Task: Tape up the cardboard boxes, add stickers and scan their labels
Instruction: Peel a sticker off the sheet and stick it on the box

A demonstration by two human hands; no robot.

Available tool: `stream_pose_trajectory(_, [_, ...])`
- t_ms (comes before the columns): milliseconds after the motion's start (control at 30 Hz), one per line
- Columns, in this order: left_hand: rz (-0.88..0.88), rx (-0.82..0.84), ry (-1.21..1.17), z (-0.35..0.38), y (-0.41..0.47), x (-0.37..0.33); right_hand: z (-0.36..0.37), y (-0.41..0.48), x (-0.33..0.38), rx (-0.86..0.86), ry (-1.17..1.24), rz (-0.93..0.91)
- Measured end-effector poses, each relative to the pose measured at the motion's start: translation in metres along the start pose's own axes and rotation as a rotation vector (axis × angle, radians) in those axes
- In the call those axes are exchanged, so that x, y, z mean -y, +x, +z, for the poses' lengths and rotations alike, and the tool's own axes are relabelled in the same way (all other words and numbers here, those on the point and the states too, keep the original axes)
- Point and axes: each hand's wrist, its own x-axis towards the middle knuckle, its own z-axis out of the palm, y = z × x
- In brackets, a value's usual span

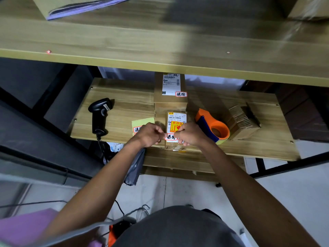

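In the head view, the step in hand is the stickering. The small white sticker with a red border and black characters is stretched between both hands, low over the near end of the small brown cardboard box. This box stands at the front edge of the lower wooden shelf. Its top already carries a printed barcode label and a yellow-and-red warning sticker.

A second, larger cardboard box stands just behind it, and its own red-bordered sticker is already on.

I judge the next move calls for lowering the sticker flat onto the box top and rubbing it down, clear of the barcode. The scan should follow with the black handheld barcode scanner, which lies well to the left on the shelf.

The pale yellow backing sheet of stickers lies just beside the left hand. The orange and blue tape dispenser sits just right of the box, with a stack of flattened brown cardboard beyond it.

Both forearms reach forward and converge, with the wrists level above the shelf edge. The left hand is curled, and its thumb and forefinger pinch the sticker's left end. The right hand mirrors it on the right end, with its other fingers tucked under.
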Motion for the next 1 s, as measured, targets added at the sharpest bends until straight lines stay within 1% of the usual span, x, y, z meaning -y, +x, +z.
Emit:
stream_pose_trajectory(633, [0.015,0.012,0.116,-0.001,0.001,-0.002,0.0,-0.001,0.003,-0.001,-0.024,0.015])
stream_pose_trajectory(767, [0.009,-0.024,0.115,0.004,0.003,0.007,0.001,-0.001,0.005,-0.009,-0.068,0.014])
stream_pose_trajectory(833, [0.039,-0.09,0.077,0.009,0.003,0.014,0.001,-0.002,0.003,-0.021,-0.089,0.013])
stream_pose_trajectory(900, [0.092,-0.172,0.138,0.013,0.0,0.019,0.0,-0.003,0.001,-0.008,-0.109,-0.001])
stream_pose_trajectory(967, [0.157,-0.183,0.188,0.019,-0.003,0.022,-0.002,-0.005,-0.002,0.006,-0.104,-0.009])
stream_pose_trajectory(1000, [0.181,-0.16,0.168,0.023,-0.004,0.023,-0.003,-0.006,-0.002,0.01,-0.081,-0.008])
